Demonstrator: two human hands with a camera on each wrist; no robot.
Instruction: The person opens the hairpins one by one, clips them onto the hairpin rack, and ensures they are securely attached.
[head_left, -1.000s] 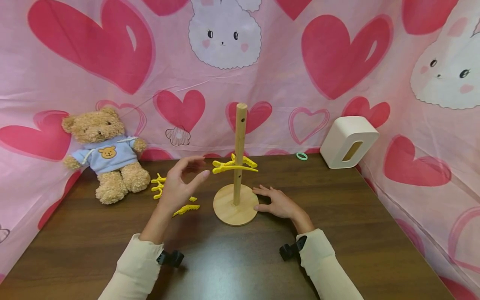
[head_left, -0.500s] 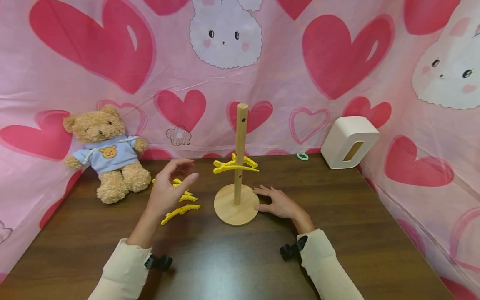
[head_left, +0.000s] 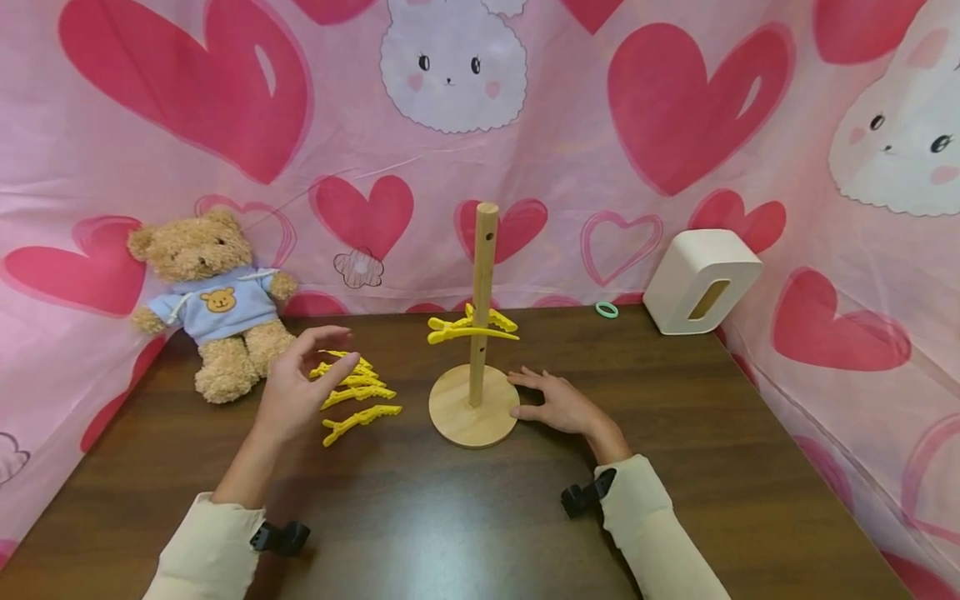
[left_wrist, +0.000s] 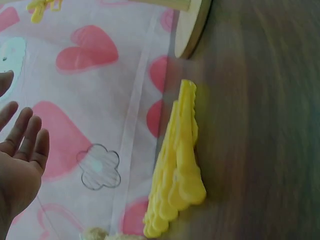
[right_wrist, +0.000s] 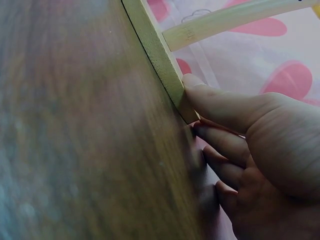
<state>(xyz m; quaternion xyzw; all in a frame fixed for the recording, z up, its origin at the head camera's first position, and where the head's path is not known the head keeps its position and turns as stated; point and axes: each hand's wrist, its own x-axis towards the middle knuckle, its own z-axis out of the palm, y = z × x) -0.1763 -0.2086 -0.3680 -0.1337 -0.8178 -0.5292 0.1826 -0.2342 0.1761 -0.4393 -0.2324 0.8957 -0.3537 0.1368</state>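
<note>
A round-based wooden stand [head_left: 484, 275] stands upright in the head view. One yellow hair clip [head_left: 450, 335] grips its post, a jaw on either side. To the left, several yellow hair clips [head_left: 362, 421] lie in a row on the table; the left wrist view shows these clips [left_wrist: 186, 150] end-on. My left hand [head_left: 294, 392] hovers over their left ends, fingers bent loosely with nothing between them. My right hand [head_left: 558, 404] rests at the right edge of the round base [head_left: 472, 429]. In the right wrist view the thumb [right_wrist: 215, 102] touches the base's rim.
A teddy bear [head_left: 213, 304] in a blue hoodie sits at the back left. At the back right are a white box [head_left: 701, 283] with a slot and a small mint-green ring [head_left: 607, 310]. A pink printed cloth [head_left: 558, 125] hangs behind the brown table [head_left: 450, 533].
My left hand has moved left, away from the stand, uncovering more of the hair clips on the table. The right hand has stayed at the base, and the clip on the post has not moved.
</note>
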